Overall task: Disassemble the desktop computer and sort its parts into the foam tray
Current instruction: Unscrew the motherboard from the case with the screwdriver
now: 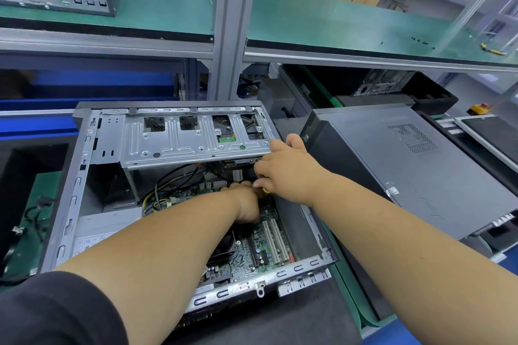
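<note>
Inside the open grey metal desktop computer case (179, 193), lying on its side on the bench, both hands are meeting over the green motherboard (263, 244). The right hand (286, 173) is curling its fingers round a small yellow-tipped object (265, 190); the left hand (246, 204) is reaching down beside it, its grip hidden, so I cannot tell.

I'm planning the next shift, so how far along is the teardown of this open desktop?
Early stage. Done: the side panel is off the open case. In hand: both hands work deep inside, the right hand holding a small yellow-tipped item, the left hand beside it over the motherboard. Left: the motherboard, drive cage, power supply and cables are all in place.
</note>
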`<action>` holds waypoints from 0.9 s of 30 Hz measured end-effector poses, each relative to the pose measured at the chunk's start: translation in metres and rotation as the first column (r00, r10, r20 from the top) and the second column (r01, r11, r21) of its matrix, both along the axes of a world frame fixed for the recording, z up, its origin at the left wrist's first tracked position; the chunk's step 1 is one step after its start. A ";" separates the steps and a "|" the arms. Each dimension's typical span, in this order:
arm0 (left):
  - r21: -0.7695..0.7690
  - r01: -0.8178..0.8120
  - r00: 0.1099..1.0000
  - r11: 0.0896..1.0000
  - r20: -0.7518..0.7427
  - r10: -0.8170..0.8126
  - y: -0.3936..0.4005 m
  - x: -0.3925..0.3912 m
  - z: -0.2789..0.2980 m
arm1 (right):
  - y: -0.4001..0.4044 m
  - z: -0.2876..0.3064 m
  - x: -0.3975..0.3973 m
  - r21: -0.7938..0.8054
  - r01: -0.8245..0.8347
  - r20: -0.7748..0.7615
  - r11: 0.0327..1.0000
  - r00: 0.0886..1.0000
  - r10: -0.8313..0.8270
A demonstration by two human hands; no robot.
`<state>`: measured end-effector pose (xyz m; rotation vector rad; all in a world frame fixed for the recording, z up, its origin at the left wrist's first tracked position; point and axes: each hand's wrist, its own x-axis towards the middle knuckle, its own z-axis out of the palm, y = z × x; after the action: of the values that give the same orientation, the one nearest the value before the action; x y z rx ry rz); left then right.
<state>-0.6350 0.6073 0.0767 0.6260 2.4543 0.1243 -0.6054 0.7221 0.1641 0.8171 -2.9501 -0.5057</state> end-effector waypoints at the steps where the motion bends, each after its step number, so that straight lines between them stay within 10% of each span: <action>1: -0.008 -0.012 1.000 1.000 0.003 0.012 0.001 0.000 0.000 | 0.000 0.000 0.000 -0.014 0.015 0.015 1.000 1.000 -0.014; 27: 0.005 0.008 1.000 1.000 0.012 -0.008 -0.001 0.001 0.002 | 0.002 -0.003 0.004 0.054 -0.018 0.065 0.998 0.998 0.014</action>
<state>-0.6338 0.6067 0.0788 0.6359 2.4400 0.1311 -0.6009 0.7239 0.1616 0.8777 -2.9979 -0.5714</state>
